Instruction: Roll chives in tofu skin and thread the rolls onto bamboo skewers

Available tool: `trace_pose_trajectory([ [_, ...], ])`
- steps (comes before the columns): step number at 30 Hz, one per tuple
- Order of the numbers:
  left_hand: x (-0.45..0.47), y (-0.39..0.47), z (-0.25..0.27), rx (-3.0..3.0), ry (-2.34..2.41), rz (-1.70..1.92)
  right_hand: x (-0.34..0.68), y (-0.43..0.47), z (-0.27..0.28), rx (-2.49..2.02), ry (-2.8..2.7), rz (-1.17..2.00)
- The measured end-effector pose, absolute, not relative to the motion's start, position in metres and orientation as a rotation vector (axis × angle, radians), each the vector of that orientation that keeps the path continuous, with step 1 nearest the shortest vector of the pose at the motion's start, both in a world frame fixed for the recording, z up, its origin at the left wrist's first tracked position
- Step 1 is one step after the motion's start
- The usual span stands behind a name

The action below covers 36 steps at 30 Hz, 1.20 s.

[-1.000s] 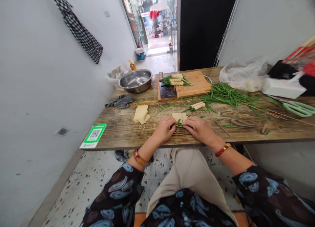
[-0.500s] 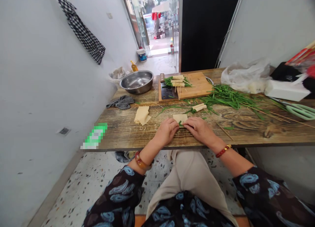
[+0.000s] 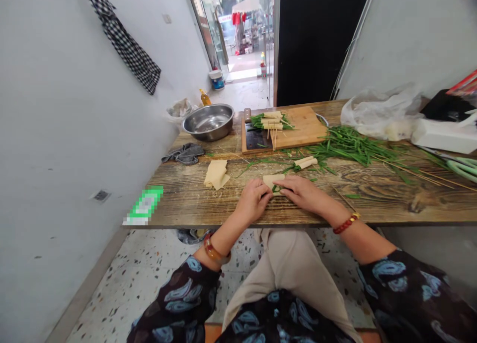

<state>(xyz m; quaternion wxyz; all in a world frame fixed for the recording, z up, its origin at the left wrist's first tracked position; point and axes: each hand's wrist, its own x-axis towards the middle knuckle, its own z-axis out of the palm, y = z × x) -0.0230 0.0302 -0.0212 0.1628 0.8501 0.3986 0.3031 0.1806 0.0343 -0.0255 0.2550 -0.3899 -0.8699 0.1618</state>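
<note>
Between my hands, near the front edge of the table, lies a tan tofu sheet [image 3: 273, 180] with bits of green chives on it. My left hand [image 3: 254, 198] pinches the sheet's near left edge between thumb and fingers. My right hand [image 3: 298, 190] reaches over the near right side, its fingers stretched across the chives and the sheet. Two finished tofu rolls [image 3: 305, 162] with chives inside lie just beyond my right hand. A small stack of tofu sheets [image 3: 216, 174] rests to the left of my left hand.
A cutting board [image 3: 300, 127] at the back carries a cleaver [image 3: 256, 138] and several skewered rolls [image 3: 272, 120]. Loose chives [image 3: 354, 144] are heaped at right, beside a plastic bag [image 3: 380, 112] and scissors [image 3: 462, 165]. A steel basin [image 3: 208, 123] and grey cloth [image 3: 184, 154] sit at left.
My right hand's fingers have shifted from the near edge to farther over the sheet, stretching out. My left hand stays at the near left edge. The view has turned slightly.
</note>
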Motion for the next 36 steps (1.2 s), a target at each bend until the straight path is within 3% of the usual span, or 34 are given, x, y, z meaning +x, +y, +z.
trace_pose_trajectory([
  [36,-0.025,0.031,-0.020,2.477,1.113,0.851,0.175,0.039,-0.003,-1.202,-2.513,0.505],
])
